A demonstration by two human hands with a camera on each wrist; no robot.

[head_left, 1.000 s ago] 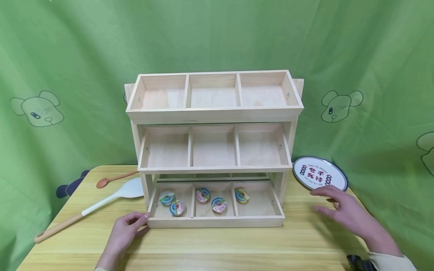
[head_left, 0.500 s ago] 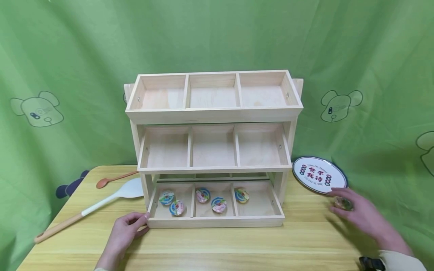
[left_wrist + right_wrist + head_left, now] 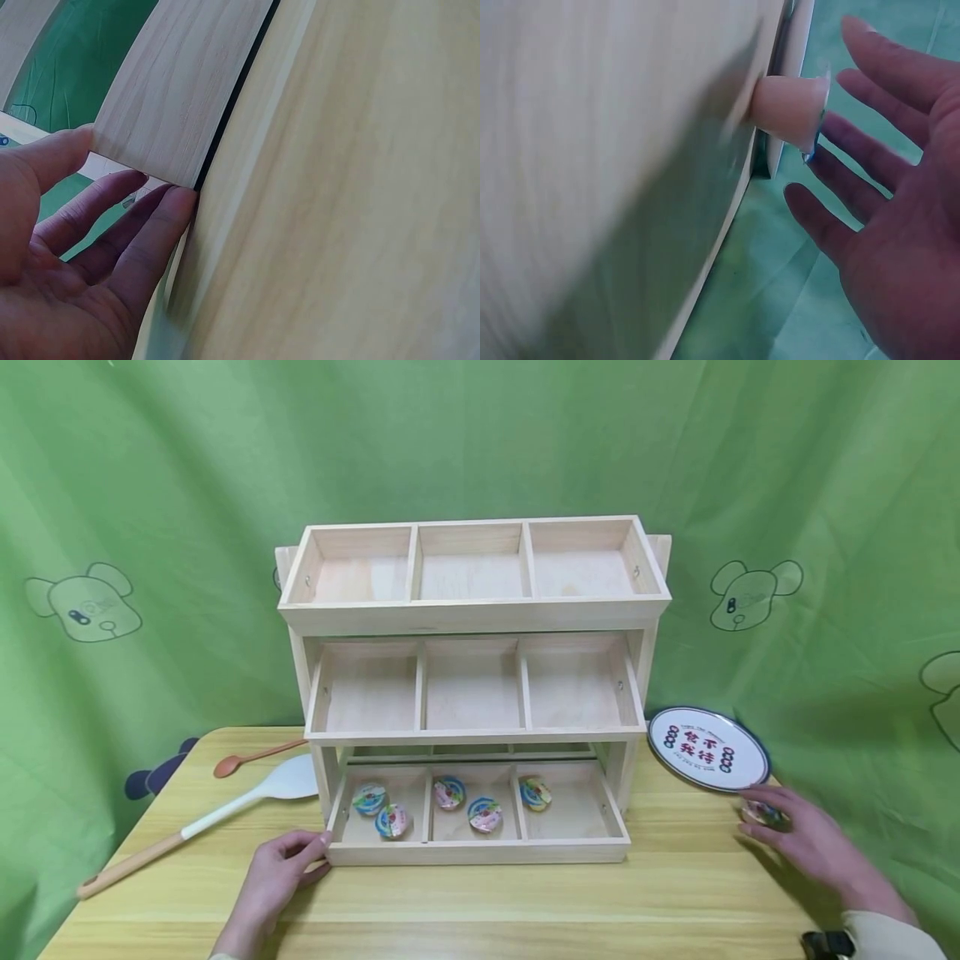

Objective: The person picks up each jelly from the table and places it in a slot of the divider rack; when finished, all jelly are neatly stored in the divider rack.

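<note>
My left hand [image 3: 273, 881] grips the left front corner of the wooden rack's bottom tray [image 3: 480, 853]. In the left wrist view, its thumb touches the board's upper edge and curled fingertips touch the end and lower corner. My right hand [image 3: 806, 839] is spread around a small jelly cup [image 3: 765, 814] with a printed foil lid. The right wrist view shows this peach-coloured cup [image 3: 787, 109] standing on the table, with thumb and fingers apart around it. Several similar jelly cups [image 3: 485, 814] lie in the bottom tray: two left, two middle, one right.
Behind the right hand, a white plate [image 3: 708, 747] with a blue rim and red characters leans near the table's back edge. A white spatula [image 3: 288, 778] with a wooden handle and an orange spoon [image 3: 228, 765] lie left of the rack. A green curtain [image 3: 480, 435] hangs behind.
The right hand has moved right and slightly back, and the jelly cup has come into sight between its thumb and fingers. The left hand has stayed at the tray corner.
</note>
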